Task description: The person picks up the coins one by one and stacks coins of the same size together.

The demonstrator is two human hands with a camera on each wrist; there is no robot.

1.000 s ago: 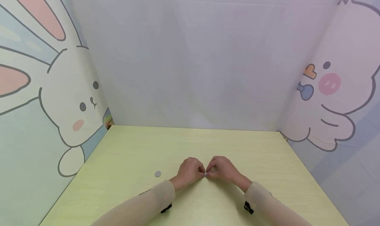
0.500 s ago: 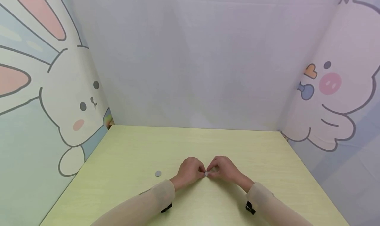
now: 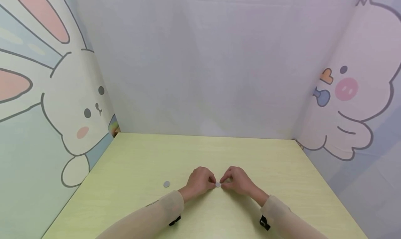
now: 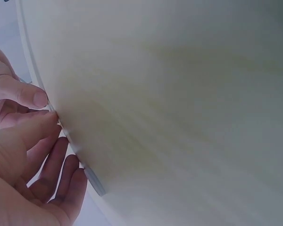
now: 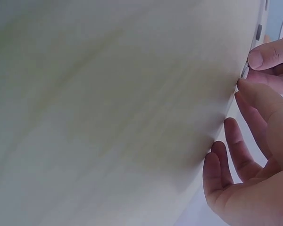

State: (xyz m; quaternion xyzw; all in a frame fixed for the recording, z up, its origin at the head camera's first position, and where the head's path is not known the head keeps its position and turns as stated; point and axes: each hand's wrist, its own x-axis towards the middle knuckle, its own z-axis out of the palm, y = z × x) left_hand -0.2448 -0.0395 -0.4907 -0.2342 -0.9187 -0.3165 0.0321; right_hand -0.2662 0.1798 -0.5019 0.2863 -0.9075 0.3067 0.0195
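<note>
Evidently a small disc is pinched from both sides by left hand and right hand, steadied low on the table; another disc lies apart.

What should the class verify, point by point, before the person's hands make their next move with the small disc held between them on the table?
1. The left hand has fingertips on the small disc: ok.
2. The right hand pinches the same disc from the other side: ok.
3. Disc resting on the table, not lifted: cannot tell; the fingers hide its underside.
4. The grey disc lies apart, left of the left hand, untouched: ok.
5. Room around both hands: ok; only that grey disc lies nearby.
6. The wrist views confirm the pinch: not ok; they are blurred and show fingers only.
</note>
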